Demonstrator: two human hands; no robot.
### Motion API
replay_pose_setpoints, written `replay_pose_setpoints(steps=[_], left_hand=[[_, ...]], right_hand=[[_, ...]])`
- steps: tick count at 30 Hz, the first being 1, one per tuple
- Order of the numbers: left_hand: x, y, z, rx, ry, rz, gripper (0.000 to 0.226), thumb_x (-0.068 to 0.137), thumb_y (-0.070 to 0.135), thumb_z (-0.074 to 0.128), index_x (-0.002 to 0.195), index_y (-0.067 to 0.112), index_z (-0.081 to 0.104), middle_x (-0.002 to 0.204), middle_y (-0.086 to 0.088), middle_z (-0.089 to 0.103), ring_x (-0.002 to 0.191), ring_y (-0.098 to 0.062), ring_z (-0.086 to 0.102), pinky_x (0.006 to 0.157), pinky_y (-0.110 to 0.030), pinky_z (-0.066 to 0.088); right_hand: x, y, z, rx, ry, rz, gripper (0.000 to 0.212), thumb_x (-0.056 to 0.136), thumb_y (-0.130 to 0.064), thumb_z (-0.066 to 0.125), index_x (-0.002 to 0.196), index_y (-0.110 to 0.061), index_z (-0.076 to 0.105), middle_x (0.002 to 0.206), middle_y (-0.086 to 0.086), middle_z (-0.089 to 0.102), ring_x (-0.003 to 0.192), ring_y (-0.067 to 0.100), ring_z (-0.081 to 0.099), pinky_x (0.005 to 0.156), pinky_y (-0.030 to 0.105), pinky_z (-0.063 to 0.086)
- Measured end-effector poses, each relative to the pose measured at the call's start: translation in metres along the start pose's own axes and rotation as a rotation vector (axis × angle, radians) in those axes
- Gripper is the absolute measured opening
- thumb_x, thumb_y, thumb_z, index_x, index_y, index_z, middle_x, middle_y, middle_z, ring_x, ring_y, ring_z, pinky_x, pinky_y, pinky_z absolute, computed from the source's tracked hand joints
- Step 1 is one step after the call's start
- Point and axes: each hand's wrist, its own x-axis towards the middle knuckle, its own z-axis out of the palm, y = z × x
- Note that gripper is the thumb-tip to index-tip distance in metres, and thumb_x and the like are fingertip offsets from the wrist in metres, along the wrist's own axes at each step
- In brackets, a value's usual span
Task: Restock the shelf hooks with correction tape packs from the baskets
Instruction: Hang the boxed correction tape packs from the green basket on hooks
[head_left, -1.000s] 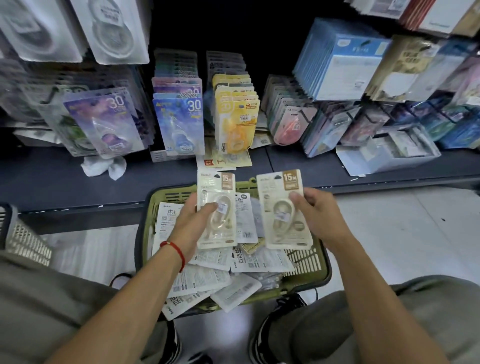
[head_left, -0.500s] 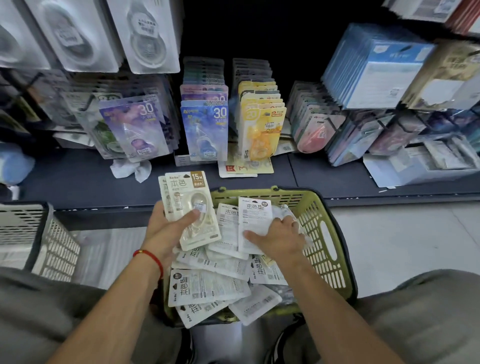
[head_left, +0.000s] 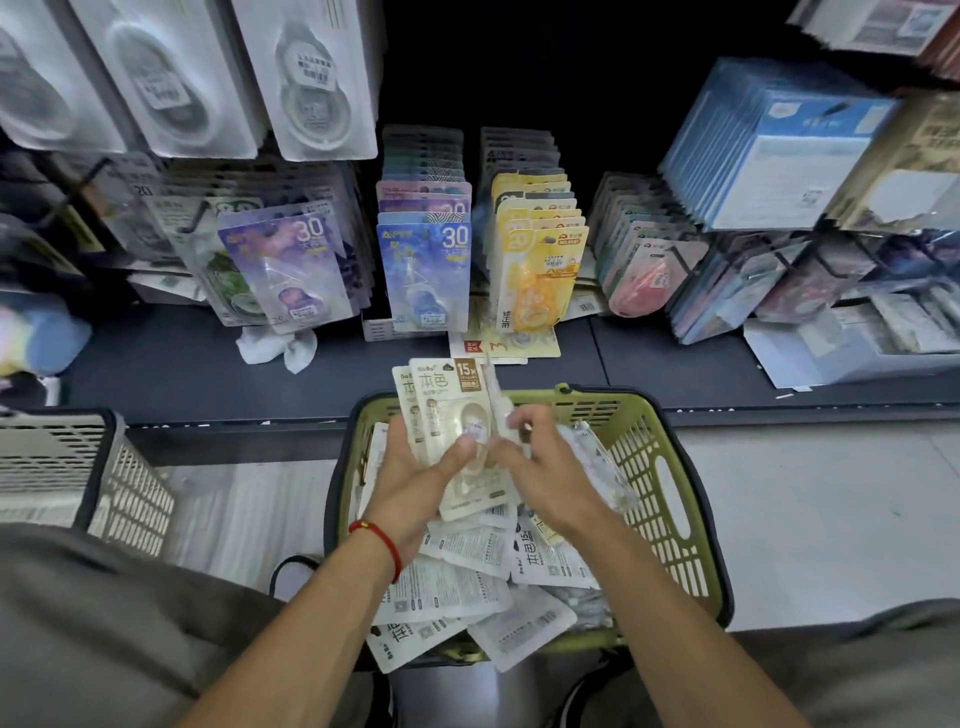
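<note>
A green basket (head_left: 675, 499) on the floor holds several white correction tape packs (head_left: 467, 551), most lying face down. My left hand (head_left: 415, 473) grips a small stack of cream packs marked 15 (head_left: 447, 395), thumb across the front pack. My right hand (head_left: 540, 467) pinches one more pack (head_left: 496, 400), seen edge-on, against the right side of that stack. Above the dark shelf, hooks carry purple packs (head_left: 291, 265), blue packs (head_left: 423, 270) and yellow packs (head_left: 540, 260).
A white basket (head_left: 104, 467) stands at the left on the floor. A crumpled white cloth (head_left: 275, 345) lies on the shelf board (head_left: 156, 374). Loose packs lie under the yellow row. More hanging stationery (head_left: 779, 150) fills the right side.
My right hand lifted a pack out of the green basket and brought it up beside the stack in my left hand. The view shifted slightly.
</note>
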Motion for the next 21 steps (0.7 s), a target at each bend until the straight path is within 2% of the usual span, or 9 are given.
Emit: replay_pose_setpoints(steps=[2,5,8,11,13,15,16,18,21], left_hand=[[-0.001,0.004,0.001,-0.125,-0.042,-0.047,0.058,0.089,0.054,0.075,0.139,0.037,0.051,0.131,0.008,0.074,0.119,-0.017,0.072,0.096,-0.048,0.059],[0.0,0.011,-0.006,-0.211,-0.063,-0.067,0.07,0.085,0.056,0.079,0.144,0.03,0.051,0.134,0.0,0.073,0.123,-0.025,0.071,0.102,-0.056,0.056],[0.0,0.013,-0.014,-0.176,0.028,-0.045,0.069,0.08,0.038,0.086,0.139,0.028,0.053,0.127,-0.001,0.076,0.115,-0.025,0.074,0.095,-0.054,0.06],[0.004,0.013,-0.03,-0.237,0.168,-0.111,0.054,0.086,0.016,0.084,0.132,0.026,0.057,0.121,-0.006,0.078,0.107,-0.032,0.076,0.091,-0.058,0.061],[0.005,0.015,-0.043,-0.267,0.248,-0.137,0.048,0.088,0.011,0.081,0.128,0.027,0.059,0.116,-0.004,0.079,0.106,-0.033,0.076,0.089,-0.06,0.061],[0.005,0.018,-0.054,-0.272,0.276,-0.12,0.046,0.088,0.009,0.081,0.124,0.027,0.06,0.11,-0.002,0.081,0.099,-0.03,0.079,0.079,-0.056,0.064],[0.004,0.019,-0.059,-0.256,0.287,-0.103,0.045,0.087,0.006,0.082,0.121,0.028,0.06,0.106,-0.001,0.081,0.094,-0.027,0.08,0.071,-0.051,0.065],[0.001,0.02,-0.066,-0.19,0.322,-0.07,0.047,0.085,0.003,0.082,0.118,0.027,0.059,0.105,0.0,0.081,0.09,-0.022,0.08,0.066,-0.044,0.065],[-0.002,0.022,-0.074,-0.178,0.379,-0.059,0.047,0.086,0.002,0.081,0.121,0.025,0.059,0.11,-0.002,0.08,0.094,-0.024,0.079,0.076,-0.051,0.066]], right_hand=[[-0.004,-0.001,0.013,0.101,-0.032,-0.068,0.017,0.1,-0.048,0.054,0.117,-0.044,0.053,0.128,-0.016,0.049,0.116,0.001,0.06,0.075,0.017,0.058],[0.001,0.001,0.021,-0.026,-0.037,-0.187,0.027,0.105,-0.038,0.043,0.11,-0.058,0.061,0.146,-0.031,0.037,0.144,0.004,0.035,0.106,0.033,0.049],[0.007,-0.008,0.025,0.043,-0.076,-0.242,0.033,0.1,-0.036,0.044,0.11,-0.054,0.07,0.146,-0.028,0.047,0.138,0.002,0.046,0.107,0.031,0.048],[0.018,-0.011,0.027,0.22,-0.012,-0.156,0.026,0.098,-0.038,0.052,0.119,-0.045,0.066,0.13,-0.02,0.068,0.109,0.01,0.071,0.096,0.048,0.059],[0.025,-0.001,0.026,0.003,0.078,-0.094,0.026,0.103,-0.035,0.058,0.129,-0.037,0.061,0.135,-0.014,0.066,0.119,0.013,0.067,0.104,0.044,0.054],[0.025,0.014,0.031,-0.379,-0.081,0.011,0.052,0.103,-0.049,0.06,0.15,-0.029,0.05,0.158,-0.003,0.048,0.147,0.02,0.044,0.118,0.038,0.039],[0.023,0.02,0.036,-0.49,-0.204,0.072,0.072,0.099,-0.063,0.058,0.159,-0.029,0.039,0.17,0.0,0.031,0.158,0.023,0.026,0.126,0.042,0.028],[0.02,0.03,0.045,-0.63,-0.35,0.113,0.103,0.088,-0.085,0.052,0.168,-0.031,0.016,0.178,0.0,0.001,0.164,0.021,-0.002,0.132,0.049,0.005],[0.019,0.042,0.048,-0.819,-0.377,0.045,0.118,0.081,-0.087,0.059,0.169,-0.031,0.003,0.177,0.0,-0.008,0.163,0.021,-0.009,0.132,0.049,-0.002]])
